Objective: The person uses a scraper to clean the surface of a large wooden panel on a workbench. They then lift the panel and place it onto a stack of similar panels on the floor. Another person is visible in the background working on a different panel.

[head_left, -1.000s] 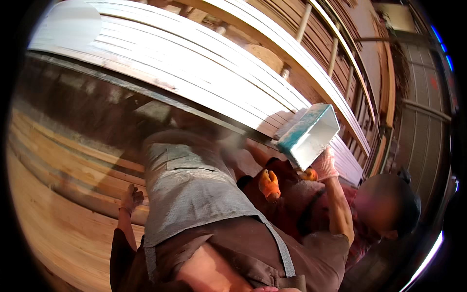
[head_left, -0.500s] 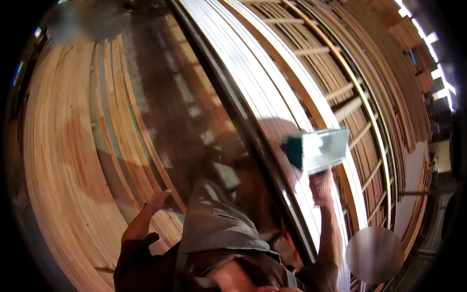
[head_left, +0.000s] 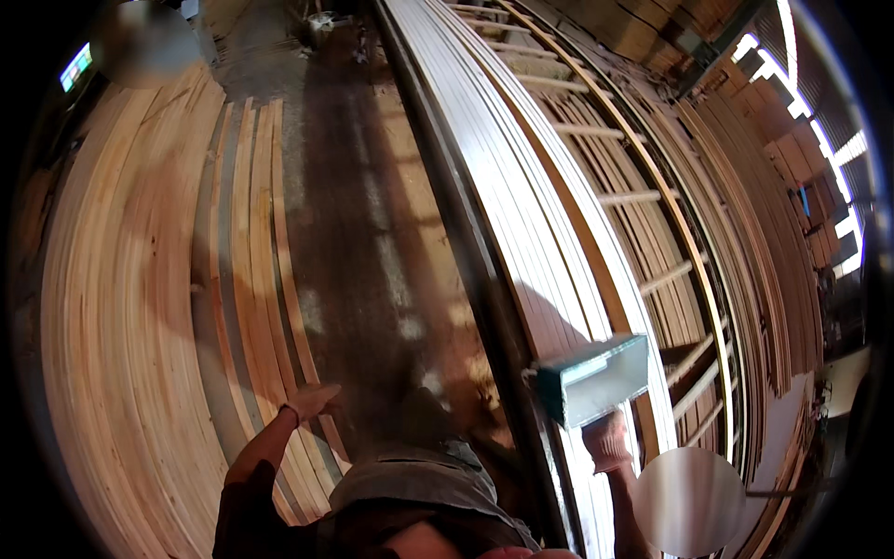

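Observation:
My right hand, in a pinkish glove, grips the near side of a teal, open-ended rectangular box. The box sits on or just above a row of long, white-coated boards running away from me on the right; contact is hidden. Its inside looks pale and shiny. Bare and low on my left, my left hand holds nothing, its fingers loosely stretched out. It hangs over or beside narrow loose wooden strips, touching none that I can make out.
A broad stack of bare wooden boards lies on the left. A dark rail edges the white boards, with brown floor between. Farther right is a rack with crossbars over more timber.
The box and my right hand sit lower in the picture, closer to my body. My view has shifted, and my forward leg shows less. My left hand stays beside the strips, still empty.

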